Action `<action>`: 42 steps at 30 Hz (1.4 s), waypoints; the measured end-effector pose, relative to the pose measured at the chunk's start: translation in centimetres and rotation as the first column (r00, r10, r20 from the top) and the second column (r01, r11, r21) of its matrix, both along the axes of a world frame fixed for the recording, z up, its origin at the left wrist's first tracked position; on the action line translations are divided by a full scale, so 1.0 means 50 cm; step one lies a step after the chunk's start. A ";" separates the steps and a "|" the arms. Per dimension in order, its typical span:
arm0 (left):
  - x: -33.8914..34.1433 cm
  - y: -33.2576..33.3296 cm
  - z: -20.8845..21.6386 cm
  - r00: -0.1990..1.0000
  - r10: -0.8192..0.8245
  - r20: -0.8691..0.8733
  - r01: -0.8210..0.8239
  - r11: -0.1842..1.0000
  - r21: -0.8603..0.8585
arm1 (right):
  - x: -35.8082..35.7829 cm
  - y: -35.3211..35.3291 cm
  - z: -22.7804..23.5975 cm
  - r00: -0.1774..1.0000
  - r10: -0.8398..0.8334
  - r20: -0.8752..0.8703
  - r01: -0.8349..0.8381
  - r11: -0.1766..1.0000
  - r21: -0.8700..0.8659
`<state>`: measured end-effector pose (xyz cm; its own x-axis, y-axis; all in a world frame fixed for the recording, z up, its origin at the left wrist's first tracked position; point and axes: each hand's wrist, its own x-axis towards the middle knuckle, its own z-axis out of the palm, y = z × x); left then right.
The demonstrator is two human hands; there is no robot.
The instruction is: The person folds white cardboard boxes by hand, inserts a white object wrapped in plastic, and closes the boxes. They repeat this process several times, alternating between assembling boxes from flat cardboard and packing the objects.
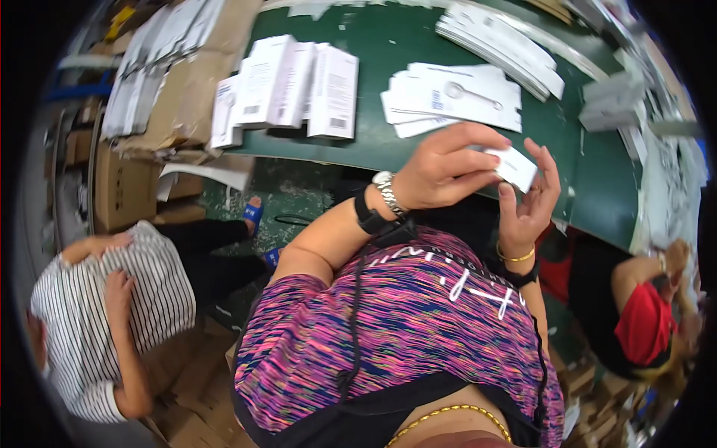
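Note:
A small white carton (517, 170), seen mostly from its end, is held above the table's near edge. My left hand (452, 166) pinches it between thumb and fingers from the left. On the other side my right hand (529, 205) curves round it, thumb at the lower edge and fingers along the far side. How far the carton extends behind the fingers is hidden. Just beyond my hands lie several flat white cartons (478, 93) printed with a round-headed, long-handled item. Several finished-looking white boxes (334, 93) stand together to the left on the green table (373, 45).
A fanned stack of flat cartons (500, 48) lies at the far right. Grey-white boxes (612, 101) sit near the right edge. Brown cardboard with white sheets (172, 82) borders the left. A person in stripes (119, 313) sits left; another in red (646, 321) is at right.

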<state>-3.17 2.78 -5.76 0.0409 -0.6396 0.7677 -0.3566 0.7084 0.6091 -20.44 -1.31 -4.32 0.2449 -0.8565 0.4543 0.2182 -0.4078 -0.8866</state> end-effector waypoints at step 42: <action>0.143 0.002 -0.053 0.144 0.455 0.879 -0.935 0.353 -0.029 | -0.139 -0.038 -0.119 0.854 0.060 -0.517 -0.067 0.998 0.004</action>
<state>3.97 2.86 -8.43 0.3553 -0.8348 0.4206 -0.9111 -0.4099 -0.0438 -27.37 -3.21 -10.29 0.5013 -0.8257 0.2587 -0.2434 -0.4215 -0.8736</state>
